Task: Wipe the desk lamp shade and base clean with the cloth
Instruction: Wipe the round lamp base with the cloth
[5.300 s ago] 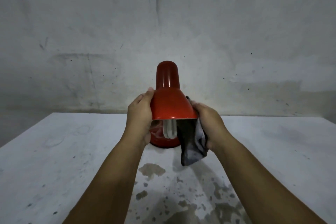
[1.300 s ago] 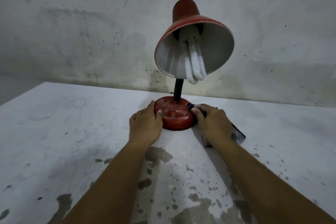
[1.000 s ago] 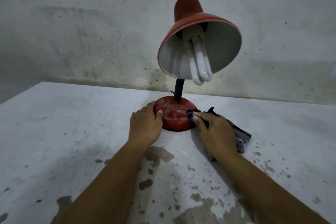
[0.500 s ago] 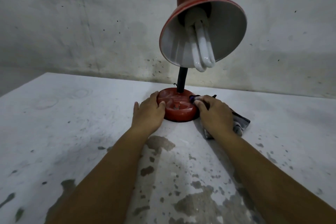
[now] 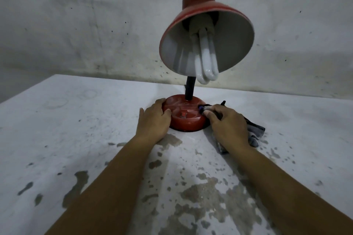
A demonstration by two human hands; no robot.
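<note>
The stained white worktop [image 5: 57, 139] fills the lower frame. At centre stands the red metal desk lamp [image 5: 198, 47], its round base [image 5: 185, 120] between both hands. Left hand [image 5: 154, 120] rests open-fingered against the base; right hand [image 5: 227, 126] grips the dark grey cloth [image 5: 254, 131], pressing it on the base.
</note>
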